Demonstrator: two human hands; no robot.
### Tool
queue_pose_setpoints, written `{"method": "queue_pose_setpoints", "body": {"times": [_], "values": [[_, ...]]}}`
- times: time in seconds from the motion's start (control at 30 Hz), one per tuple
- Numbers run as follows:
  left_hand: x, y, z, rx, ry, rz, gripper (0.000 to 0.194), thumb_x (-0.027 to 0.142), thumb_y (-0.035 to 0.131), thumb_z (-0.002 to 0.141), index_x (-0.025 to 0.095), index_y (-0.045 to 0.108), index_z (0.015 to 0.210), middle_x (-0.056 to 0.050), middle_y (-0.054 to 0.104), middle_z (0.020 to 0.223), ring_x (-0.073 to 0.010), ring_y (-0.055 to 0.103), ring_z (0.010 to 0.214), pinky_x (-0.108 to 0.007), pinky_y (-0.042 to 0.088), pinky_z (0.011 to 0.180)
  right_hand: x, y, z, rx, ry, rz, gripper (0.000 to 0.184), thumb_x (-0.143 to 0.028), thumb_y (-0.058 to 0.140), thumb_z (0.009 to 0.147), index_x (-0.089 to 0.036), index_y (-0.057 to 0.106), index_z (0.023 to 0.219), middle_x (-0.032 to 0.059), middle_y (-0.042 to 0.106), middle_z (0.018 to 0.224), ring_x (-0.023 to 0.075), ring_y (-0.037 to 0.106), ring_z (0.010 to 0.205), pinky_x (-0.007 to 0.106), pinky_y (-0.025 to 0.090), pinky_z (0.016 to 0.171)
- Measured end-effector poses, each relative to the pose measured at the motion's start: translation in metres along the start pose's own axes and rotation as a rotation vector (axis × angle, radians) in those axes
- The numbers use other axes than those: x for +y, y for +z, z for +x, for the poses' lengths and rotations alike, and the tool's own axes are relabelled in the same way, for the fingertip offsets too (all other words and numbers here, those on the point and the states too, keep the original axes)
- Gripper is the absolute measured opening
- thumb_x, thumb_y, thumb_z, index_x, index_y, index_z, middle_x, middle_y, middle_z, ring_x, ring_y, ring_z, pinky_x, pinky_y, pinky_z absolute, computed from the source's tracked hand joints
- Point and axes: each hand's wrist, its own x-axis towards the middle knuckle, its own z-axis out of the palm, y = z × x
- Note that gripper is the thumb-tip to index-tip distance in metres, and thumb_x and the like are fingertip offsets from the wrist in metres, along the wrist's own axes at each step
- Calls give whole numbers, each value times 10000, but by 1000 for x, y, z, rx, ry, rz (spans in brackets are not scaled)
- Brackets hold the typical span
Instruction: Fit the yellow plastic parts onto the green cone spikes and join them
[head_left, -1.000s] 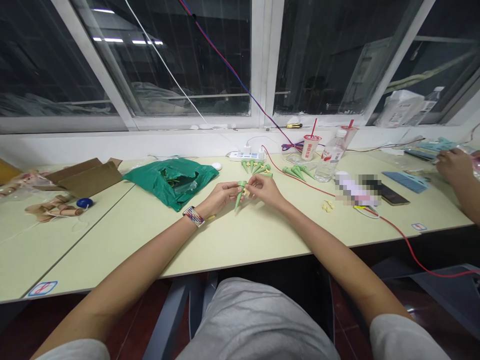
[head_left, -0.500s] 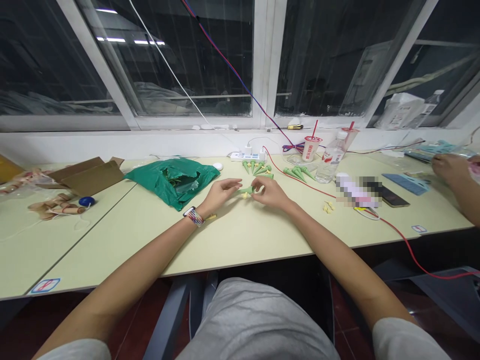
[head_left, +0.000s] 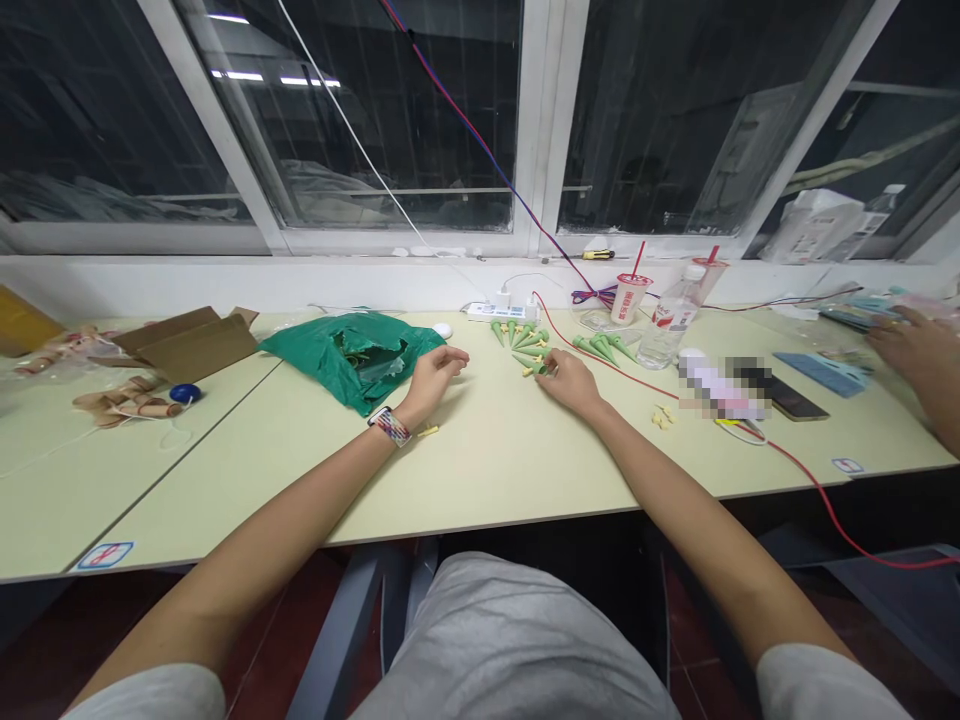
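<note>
My right hand (head_left: 568, 381) reaches to a pile of green cones (head_left: 525, 337) at the back of the pale table (head_left: 495, 460). Its fingertips pinch the wide end of one green cone (head_left: 529, 363) that lies on the table at the pile's near edge. My left hand (head_left: 433, 374) rests on the table beside a green plastic bag (head_left: 351, 350), fingers loosely stretched and holding nothing. A watch with a colourful band (head_left: 388, 427) is on that wrist, and a small yellow piece (head_left: 427, 431) lies next to it. More green cones (head_left: 600, 345) lie further right.
A power strip (head_left: 499, 312), a cup with a red straw (head_left: 628, 297) and a water bottle (head_left: 670, 320) stand near the window sill. A red cable (head_left: 795, 465) crosses the table. Small yellow pieces (head_left: 661, 415), a phone (head_left: 795, 398), a cardboard box (head_left: 191, 340) and another person's hand (head_left: 911, 345) are around.
My hands have parted. The right hand carried the green cone back to the pile, and the left hand let go and dropped onto the table beside the bag.
</note>
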Motion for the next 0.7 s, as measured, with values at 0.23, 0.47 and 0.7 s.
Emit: {"method": "queue_pose_setpoints", "body": {"times": [0.23, 0.47, 0.7], "values": [[0, 1, 0, 2, -17, 3, 204, 330, 670, 771, 183, 748, 890, -78, 741, 990, -241, 678, 981, -380, 544, 893, -2, 5, 5, 23, 9, -29, 183, -307, 731, 860, -224, 648, 1002, 43, 694, 1057, 219, 624, 966, 310, 415, 729], [-1, 2, 0, -6, -21, 0, 201, 331, 674, 768, 181, 749, 879, -83, 742, 986, -241, 676, 974, -383, 545, 891, -5, 9, 8, 39, 21, -39, 206, -318, 736, 877, -224, 659, 1043, 58, 677, 1112, 234, 637, 1006, 329, 460, 779], [0, 3, -1, -4, -16, -9, 181, 321, 683, 769, 190, 749, 876, -80, 748, 981, -242, 684, 968, -387, 555, 885, -4, 11, 10, 42, 47, -47, 220, -328, 731, 876, -231, 661, 1061, 66, 673, 1120, 248, 646, 1002, 348, 481, 782]]}}
